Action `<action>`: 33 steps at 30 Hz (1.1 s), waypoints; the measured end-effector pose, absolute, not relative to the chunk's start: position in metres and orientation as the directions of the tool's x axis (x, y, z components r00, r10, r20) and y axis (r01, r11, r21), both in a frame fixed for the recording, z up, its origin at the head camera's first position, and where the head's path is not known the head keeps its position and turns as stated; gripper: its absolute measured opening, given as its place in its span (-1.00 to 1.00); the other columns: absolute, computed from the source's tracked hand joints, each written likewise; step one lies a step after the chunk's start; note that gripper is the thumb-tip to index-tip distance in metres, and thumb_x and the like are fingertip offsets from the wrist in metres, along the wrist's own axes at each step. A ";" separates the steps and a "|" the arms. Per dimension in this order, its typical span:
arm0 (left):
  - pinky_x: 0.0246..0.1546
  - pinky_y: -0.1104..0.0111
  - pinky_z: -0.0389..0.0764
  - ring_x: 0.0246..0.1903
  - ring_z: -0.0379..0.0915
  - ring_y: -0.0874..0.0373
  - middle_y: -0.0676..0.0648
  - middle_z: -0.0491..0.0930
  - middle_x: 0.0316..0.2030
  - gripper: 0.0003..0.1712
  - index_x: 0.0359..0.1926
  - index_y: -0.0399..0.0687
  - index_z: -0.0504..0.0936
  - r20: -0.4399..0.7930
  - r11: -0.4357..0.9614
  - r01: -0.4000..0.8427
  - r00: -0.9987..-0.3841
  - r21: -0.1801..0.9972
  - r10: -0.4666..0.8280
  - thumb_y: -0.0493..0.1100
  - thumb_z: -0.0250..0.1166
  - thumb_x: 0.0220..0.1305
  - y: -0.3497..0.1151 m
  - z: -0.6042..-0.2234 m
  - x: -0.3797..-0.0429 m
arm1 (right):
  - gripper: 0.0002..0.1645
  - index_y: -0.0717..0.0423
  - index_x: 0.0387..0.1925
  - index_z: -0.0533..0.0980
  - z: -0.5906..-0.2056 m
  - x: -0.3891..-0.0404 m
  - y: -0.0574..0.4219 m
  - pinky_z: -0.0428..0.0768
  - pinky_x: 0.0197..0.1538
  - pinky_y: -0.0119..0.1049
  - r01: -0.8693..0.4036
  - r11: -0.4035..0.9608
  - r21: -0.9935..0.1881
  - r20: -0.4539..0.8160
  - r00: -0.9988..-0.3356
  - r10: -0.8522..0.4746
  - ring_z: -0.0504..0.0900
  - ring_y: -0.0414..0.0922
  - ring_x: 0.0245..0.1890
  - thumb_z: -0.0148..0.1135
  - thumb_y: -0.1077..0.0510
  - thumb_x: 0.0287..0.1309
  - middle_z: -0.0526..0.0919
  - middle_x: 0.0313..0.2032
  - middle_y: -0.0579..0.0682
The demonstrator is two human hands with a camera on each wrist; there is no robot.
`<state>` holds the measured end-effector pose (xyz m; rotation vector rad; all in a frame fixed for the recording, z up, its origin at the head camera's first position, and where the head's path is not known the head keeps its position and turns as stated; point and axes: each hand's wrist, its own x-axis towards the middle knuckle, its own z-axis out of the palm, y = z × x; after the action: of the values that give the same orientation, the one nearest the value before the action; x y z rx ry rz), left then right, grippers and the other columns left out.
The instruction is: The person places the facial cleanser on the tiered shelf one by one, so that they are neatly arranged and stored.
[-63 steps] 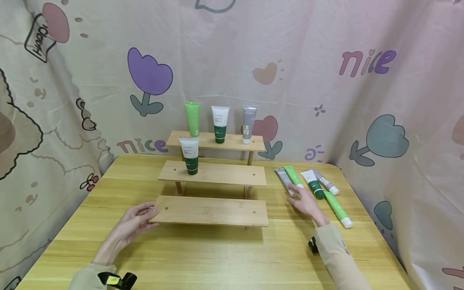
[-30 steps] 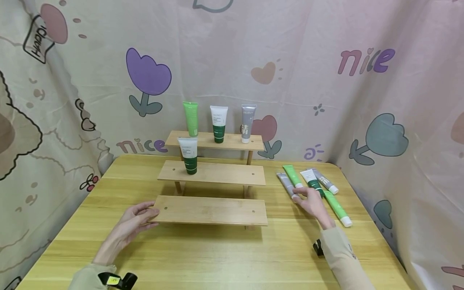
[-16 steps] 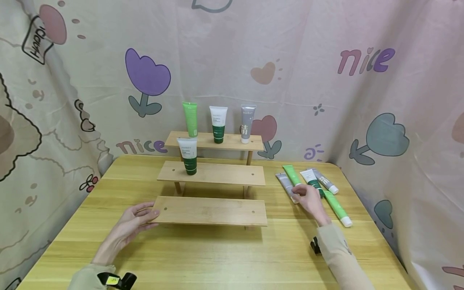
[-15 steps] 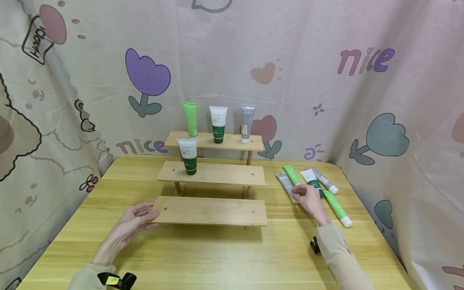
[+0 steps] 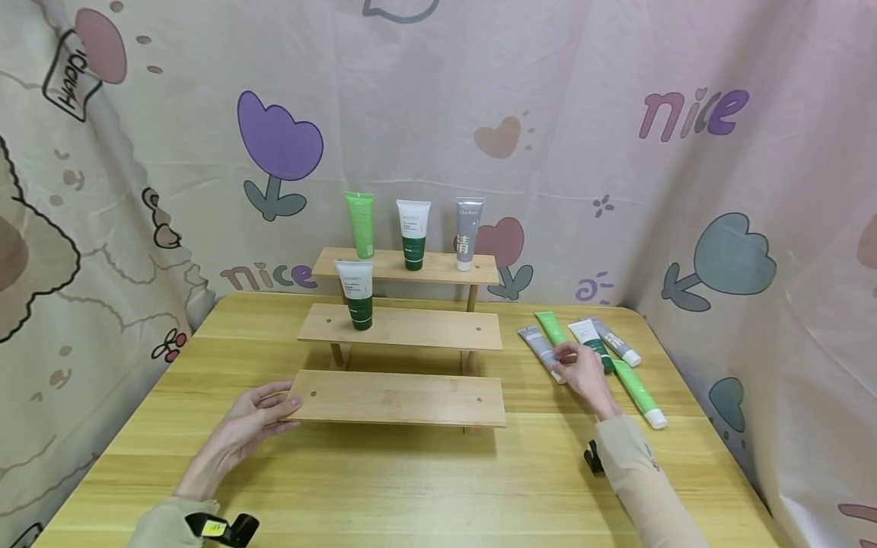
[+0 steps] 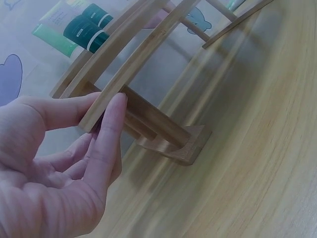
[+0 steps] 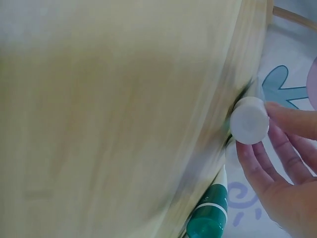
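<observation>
My left hand pinches the left end of the lowest shelf of a three-tier wooden display stand. In the left wrist view, thumb and fingers lie on opposite faces of that shelf board. At the right of the table, my right hand pinches a grey squeeze tube near its cap end. The right wrist view shows thumb and fingers about its white cap; most of the tube's body is hidden there. Close by lie a green tube and a white-and-dark-green tube.
On the top shelf stand a green tube, a white-and-green tube and a grey tube. Another white-and-green tube stands on the middle shelf's left. Another grey tube and green tube lie at the right. A printed curtain hangs behind.
My right hand has drawn its fingers together at the grey tube's cap end, and that tube has shifted slightly toward me. The left hand stays on the shelf's end.
</observation>
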<state>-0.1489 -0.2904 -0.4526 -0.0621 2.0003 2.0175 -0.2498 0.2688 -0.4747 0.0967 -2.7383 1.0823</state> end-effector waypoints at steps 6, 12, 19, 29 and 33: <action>0.00 0.37 0.79 -0.12 0.61 0.30 0.11 0.57 -0.11 -0.12 0.49 -0.54 -0.09 -0.229 0.002 -0.233 -0.955 0.972 0.186 -0.25 0.24 0.44 -0.291 -0.453 -0.149 | -0.51 0.39 0.09 0.56 -0.472 -0.249 0.270 0.62 0.21 0.18 -0.078 0.755 -0.651 0.118 -0.993 -0.001 0.72 0.24 -0.03 0.37 0.32 0.09 0.68 0.03 0.37; 0.00 0.38 0.79 -0.12 0.60 0.30 0.11 0.58 -0.11 -0.11 0.50 -0.54 -0.11 -0.230 0.005 -0.233 -0.954 0.972 0.190 -0.25 0.24 0.44 -0.291 -0.452 -0.149 | -0.44 0.44 0.14 0.53 -0.472 -0.250 0.268 0.60 0.26 0.19 -0.067 0.786 -0.614 0.097 -0.995 -0.009 0.70 0.25 0.03 0.36 0.27 0.10 0.66 0.05 0.38; 0.00 0.38 0.79 -0.11 0.62 0.30 0.12 0.59 -0.11 -0.12 0.49 -0.55 -0.11 -0.220 0.002 -0.224 -0.953 0.975 0.207 -0.25 0.22 0.45 -0.292 -0.452 -0.148 | -0.45 0.45 0.12 0.54 -0.472 -0.251 0.266 0.58 0.28 0.18 -0.045 0.794 -0.606 0.075 -0.997 0.001 0.68 0.26 0.07 0.38 0.24 0.11 0.67 0.03 0.38; 0.01 0.37 0.79 -0.11 0.60 0.30 0.10 0.57 -0.10 -0.11 0.50 -0.54 -0.12 -0.225 0.012 -0.227 -0.954 0.974 0.196 -0.25 0.23 0.45 -0.291 -0.452 -0.148 | -0.47 0.40 0.11 0.56 -0.471 -0.252 0.264 0.58 0.26 0.21 -0.024 0.797 -0.603 0.054 -0.999 0.011 0.65 0.27 0.11 0.37 0.22 0.11 0.69 -0.01 0.38; 0.01 0.37 0.78 -0.11 0.60 0.30 0.10 0.56 -0.09 -0.11 0.50 -0.54 -0.11 -0.228 0.019 -0.228 -0.955 0.973 0.192 -0.25 0.23 0.44 -0.291 -0.453 -0.149 | -0.47 0.40 0.10 0.57 -0.473 -0.253 0.264 0.59 0.23 0.21 -0.022 0.798 -0.602 0.064 -0.998 0.021 0.67 0.27 0.08 0.37 0.23 0.09 0.70 -0.03 0.38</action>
<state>-0.1486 -0.2913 -0.4528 -0.0374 2.0046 2.0120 -0.2526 0.2636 -0.4730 0.0009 -2.9155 0.9769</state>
